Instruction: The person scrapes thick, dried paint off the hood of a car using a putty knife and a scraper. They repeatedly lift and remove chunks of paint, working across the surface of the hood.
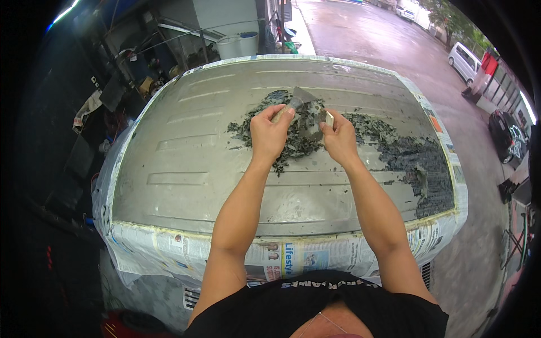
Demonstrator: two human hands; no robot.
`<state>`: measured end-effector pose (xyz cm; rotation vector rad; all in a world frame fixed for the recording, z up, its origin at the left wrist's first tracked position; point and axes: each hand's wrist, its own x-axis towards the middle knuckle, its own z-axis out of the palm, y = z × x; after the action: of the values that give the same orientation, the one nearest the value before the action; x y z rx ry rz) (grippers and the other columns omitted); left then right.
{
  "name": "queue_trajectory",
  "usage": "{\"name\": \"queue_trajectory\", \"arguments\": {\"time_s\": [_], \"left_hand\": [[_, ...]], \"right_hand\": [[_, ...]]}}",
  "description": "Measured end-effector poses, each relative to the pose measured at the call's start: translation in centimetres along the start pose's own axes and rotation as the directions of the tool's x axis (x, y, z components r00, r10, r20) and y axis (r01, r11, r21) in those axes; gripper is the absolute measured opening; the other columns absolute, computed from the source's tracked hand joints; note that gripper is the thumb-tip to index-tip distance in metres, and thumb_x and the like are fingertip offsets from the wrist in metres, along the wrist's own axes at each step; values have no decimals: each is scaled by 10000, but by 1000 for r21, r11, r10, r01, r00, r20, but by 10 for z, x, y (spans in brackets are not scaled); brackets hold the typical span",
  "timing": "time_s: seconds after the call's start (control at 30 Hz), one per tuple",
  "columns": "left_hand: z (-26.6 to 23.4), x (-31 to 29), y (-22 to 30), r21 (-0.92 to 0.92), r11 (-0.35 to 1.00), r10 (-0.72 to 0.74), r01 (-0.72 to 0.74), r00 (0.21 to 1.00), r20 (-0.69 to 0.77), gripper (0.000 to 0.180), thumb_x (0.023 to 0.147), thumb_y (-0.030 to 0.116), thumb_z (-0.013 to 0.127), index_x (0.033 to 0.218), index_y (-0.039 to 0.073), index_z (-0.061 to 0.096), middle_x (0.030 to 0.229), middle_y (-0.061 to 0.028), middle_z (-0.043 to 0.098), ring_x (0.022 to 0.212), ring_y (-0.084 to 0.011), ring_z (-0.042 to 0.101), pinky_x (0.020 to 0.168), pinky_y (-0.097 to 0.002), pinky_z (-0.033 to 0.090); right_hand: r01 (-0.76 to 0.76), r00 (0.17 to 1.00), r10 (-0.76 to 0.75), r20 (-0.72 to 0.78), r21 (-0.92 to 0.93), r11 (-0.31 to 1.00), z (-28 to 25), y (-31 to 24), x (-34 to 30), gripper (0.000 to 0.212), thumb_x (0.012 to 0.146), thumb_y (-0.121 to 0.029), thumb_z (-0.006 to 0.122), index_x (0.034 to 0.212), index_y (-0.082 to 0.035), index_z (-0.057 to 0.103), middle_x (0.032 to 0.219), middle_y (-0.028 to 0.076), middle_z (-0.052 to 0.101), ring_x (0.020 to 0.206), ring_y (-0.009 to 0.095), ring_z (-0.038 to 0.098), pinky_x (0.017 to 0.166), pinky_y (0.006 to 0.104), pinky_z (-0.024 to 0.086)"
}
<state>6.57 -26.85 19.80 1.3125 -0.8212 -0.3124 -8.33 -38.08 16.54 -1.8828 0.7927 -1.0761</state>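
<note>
Both hands meet over the middle of a ribbed grey panel [186, 169]; the left hand [270, 135] is closed around the pale handle of a putty knife [297, 100], its wide blade angled forward, and the right hand [338, 138] pinches a second, smaller scraper [315, 121], whose blade sits just beside the first; grey filler clings to both blades. To do this well, I judge the two blades should wipe flat against each other, edge kept low, so paste transfers cleanly and none drops on bare metal. Counted: two scrapers, one panel, one large patch of dark scraped flakes [282, 141] under the hands, and one darker rough patch [422, 169] toward the right edge; newspaper masking [304, 256] runs round the panel rim; two pale buckets [239, 44] stand beyond it, and several parked cars [465, 59] line the wet road.
</note>
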Motion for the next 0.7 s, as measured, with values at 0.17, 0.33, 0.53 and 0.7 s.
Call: {"name": "queue_trajectory", "arguments": {"time_s": [0.17, 0.33, 0.53, 0.7], "left_hand": [[-4, 4, -6, -5, 1000, -2, 2, 1000, 17, 363, 914, 249, 785, 1095, -63, 751, 706, -24, 678, 560, -77, 573, 515, -263, 449], [-7, 10, -11, -19, 998, -59, 61, 995, 85, 360, 903, 245, 787, 1090, -62, 755, 747, -40, 704, 583, -82, 585, 514, -265, 455], [-39, 29, -63, 445, 895, -87, 40, 993, 85, 325, 848, 258, 798, 1000, -29, 788, 711, -54, 702, 606, -107, 605, 556, -306, 476], [-40, 21, -42, 259, 966, 7, -12, 1000, 20, 351, 871, 274, 805, 1067, -16, 781, 755, -33, 709, 600, -83, 581, 537, -274, 464]], "right_hand": [[42, 999, -41, -19, 98, 994, 2, 6, 9, 312, 950, -41, 651, 1260, -32, 681, 840, 70, 724, 718, 123, 620, 689, 300, 492], [74, 997, -74, -10, 194, 978, -4, 19, 18, 315, 948, -27, 653, 1262, -16, 681, 861, 58, 728, 742, 118, 622, 706, 290, 494], [27, 1000, -27, -7, -85, 996, -22, -19, 28, 341, 962, -34, 653, 1300, 3, 678, 869, 15, 703, 733, 79, 570, 668, 266, 447], [-6, 998, 5, -58, -22, 1000, -23, -2, 33, 345, 962, -36, 654, 1305, 1, 678, 864, 6, 700, 722, 71, 558, 656, 258, 431]]}}
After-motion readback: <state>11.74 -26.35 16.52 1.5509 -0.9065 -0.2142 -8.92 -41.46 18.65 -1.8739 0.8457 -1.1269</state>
